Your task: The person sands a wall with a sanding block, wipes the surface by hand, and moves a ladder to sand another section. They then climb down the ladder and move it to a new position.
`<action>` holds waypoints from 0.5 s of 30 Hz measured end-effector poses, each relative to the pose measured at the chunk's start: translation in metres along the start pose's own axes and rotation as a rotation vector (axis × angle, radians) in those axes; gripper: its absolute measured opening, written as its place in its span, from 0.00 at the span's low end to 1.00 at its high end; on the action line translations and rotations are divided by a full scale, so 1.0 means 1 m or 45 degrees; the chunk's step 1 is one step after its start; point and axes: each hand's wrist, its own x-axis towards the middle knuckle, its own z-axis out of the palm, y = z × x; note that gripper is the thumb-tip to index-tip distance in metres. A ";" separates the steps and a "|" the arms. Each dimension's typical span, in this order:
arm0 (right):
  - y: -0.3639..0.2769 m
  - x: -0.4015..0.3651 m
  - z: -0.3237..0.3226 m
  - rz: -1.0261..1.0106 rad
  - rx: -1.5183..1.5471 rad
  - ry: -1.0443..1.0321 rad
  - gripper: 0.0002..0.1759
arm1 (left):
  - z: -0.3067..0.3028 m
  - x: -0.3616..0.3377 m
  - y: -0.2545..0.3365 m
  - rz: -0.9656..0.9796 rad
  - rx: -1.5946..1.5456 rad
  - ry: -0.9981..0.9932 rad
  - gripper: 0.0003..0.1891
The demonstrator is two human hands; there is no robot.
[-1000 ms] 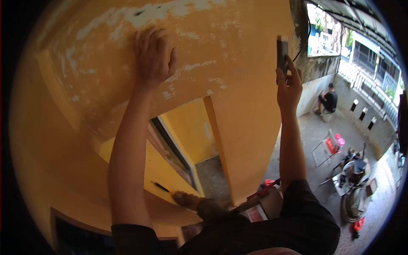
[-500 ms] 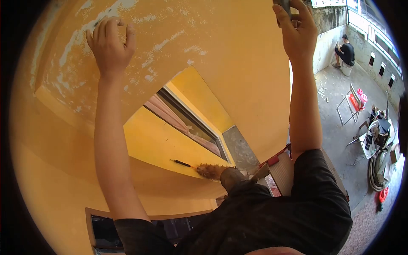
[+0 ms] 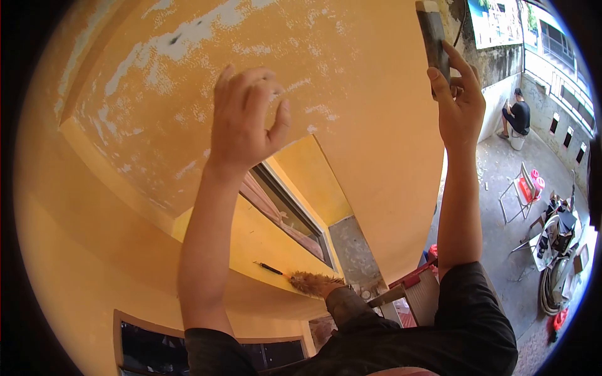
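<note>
My right hand (image 3: 461, 113) grips a sanding block (image 3: 433, 37), long, dark grey and pale at its top end, held upright between thumb and fingers near the wall's right edge. Empty and slightly blurred, my left hand (image 3: 244, 122) is raised with fingers loosely bent and thumb apart, overlapping the orange wall. That orange painted wall (image 3: 370, 125) carries white, worn patches (image 3: 182, 47) at upper left, with a small dark spot among them.
Below is a window (image 3: 301, 222) with a pink curtain; a feather duster (image 3: 310, 283) lies on the yellow ledge near my leg. A slatted wooden platform (image 3: 421, 297) is beside me. At right, a person (image 3: 518, 114) sits on a bucket, near a folding chair (image 3: 522, 191) and a coiled hose (image 3: 552, 291).
The view has shifted, so the wall and yard appear lower. My left hand has moved right and down in view; my right hand is lower, showing more of the sanding block.
</note>
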 end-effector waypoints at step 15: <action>-0.010 -0.008 0.013 -0.007 -0.128 -0.096 0.23 | 0.014 0.096 -0.106 0.215 0.337 0.280 0.09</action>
